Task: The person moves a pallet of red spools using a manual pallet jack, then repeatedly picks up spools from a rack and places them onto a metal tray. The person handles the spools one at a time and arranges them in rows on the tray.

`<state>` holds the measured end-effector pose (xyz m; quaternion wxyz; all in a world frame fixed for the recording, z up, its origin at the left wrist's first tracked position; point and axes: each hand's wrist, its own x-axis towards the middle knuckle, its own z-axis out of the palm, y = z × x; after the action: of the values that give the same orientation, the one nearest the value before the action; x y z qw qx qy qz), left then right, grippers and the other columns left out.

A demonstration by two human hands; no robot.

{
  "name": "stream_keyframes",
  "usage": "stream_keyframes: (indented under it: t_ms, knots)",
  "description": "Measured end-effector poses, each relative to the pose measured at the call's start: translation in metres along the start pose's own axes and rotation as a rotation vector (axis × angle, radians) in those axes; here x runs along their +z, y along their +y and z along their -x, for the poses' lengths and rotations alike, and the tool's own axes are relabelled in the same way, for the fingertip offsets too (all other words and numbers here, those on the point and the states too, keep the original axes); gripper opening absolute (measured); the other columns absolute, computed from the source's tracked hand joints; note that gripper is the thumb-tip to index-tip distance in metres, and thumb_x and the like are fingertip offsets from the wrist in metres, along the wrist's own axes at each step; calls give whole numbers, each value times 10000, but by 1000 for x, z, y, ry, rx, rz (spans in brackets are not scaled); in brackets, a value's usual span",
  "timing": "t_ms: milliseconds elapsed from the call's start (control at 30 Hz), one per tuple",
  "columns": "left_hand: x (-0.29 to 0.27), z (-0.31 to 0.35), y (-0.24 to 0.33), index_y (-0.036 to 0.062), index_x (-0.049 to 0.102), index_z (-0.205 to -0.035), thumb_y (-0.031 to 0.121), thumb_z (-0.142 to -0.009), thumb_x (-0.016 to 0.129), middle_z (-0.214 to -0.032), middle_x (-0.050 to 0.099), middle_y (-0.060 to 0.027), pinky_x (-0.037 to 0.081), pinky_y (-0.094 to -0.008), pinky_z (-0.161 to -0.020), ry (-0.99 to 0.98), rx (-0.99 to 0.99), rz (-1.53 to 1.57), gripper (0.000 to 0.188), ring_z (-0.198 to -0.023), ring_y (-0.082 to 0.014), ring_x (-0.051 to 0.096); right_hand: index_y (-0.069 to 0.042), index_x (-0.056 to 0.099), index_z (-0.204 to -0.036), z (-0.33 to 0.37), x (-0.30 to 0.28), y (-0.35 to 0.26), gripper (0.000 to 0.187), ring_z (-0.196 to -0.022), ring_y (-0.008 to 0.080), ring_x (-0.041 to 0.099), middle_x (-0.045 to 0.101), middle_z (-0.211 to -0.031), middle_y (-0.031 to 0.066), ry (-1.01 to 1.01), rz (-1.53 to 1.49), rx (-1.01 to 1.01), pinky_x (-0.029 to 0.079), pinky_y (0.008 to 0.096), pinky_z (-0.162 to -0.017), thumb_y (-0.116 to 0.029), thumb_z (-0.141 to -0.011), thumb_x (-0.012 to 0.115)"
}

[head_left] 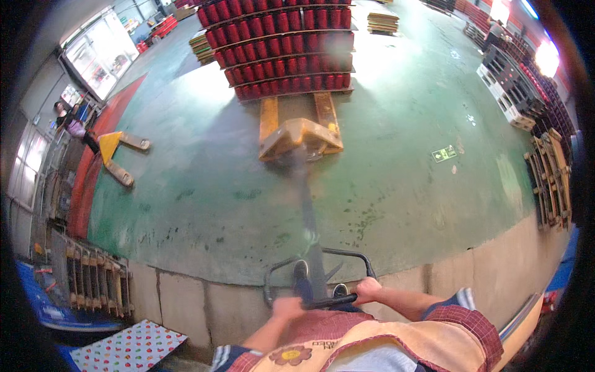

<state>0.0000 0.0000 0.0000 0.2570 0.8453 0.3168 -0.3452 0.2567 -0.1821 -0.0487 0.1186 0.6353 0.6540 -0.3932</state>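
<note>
My left hand (288,307) and my right hand (367,289) are both closed round the black loop handle (328,302) of a pallet jack, close in front of my body. From the handle a dark shaft (305,204) runs forward to the jack's worn yellow body (302,137). Its two yellow forks (268,115) reach to the foot of a tall stack of red cylindrical containers (282,46), set in layers with thin sheets between them. How far the forks go under the stack is hidden. My shoes show through and beside the handle loop.
A second yellow pallet jack (110,149) stands at left, near a person (75,126) by the wall. Wooden pallets (548,180) are stacked at right, with black and white pallets (508,87) beyond. Another pallet (96,279) stands at lower left, near a patterned sheet (127,346).
</note>
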Motion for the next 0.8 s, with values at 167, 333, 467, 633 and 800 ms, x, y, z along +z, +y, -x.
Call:
stream_keyframes:
  t_ms: [167,333,467,633,800]
  knots:
    - [-88,49,-29,137,703,-917,443,-719,659,-923,709,-135,548,-477,-749,78,138,-2,368,-869,-338,685,-223,725,-1016,22,-103,-34,551,-791,331,684,701,-817,124,46,33,12,529,440,-715,-673,-714,622]
    - [-271,86,-9,159,680,-862,508,-678,675,-787,692,-123,525,-481,-674,489,139,-105,395,-789,-345,674,-180,736,-845,65,-298,-20,488,-664,311,646,673,-708,102,373,42,16,501,434,-646,-621,-647,669]
    - [-264,64,-3,173,689,-891,558,-675,674,-804,695,-121,524,-479,-688,377,77,-139,441,-790,-335,677,-162,727,-911,64,-287,7,517,-667,310,656,681,-736,111,332,-12,-116,513,439,-616,-627,-699,650]
    - [-44,25,-14,134,685,-995,624,-705,663,-944,699,-161,533,-485,-774,103,29,121,569,-902,-362,675,-159,691,-996,3,-49,-14,508,-790,350,680,699,-828,125,-71,-57,-43,539,477,-680,-619,-802,595]
    - [105,-66,-33,133,697,-1018,633,-709,659,-959,701,-161,533,-477,-781,-44,76,49,589,-903,-359,676,-188,681,-911,-67,115,-23,355,-798,328,665,680,-803,99,-107,-70,151,515,479,-678,-454,-678,719]
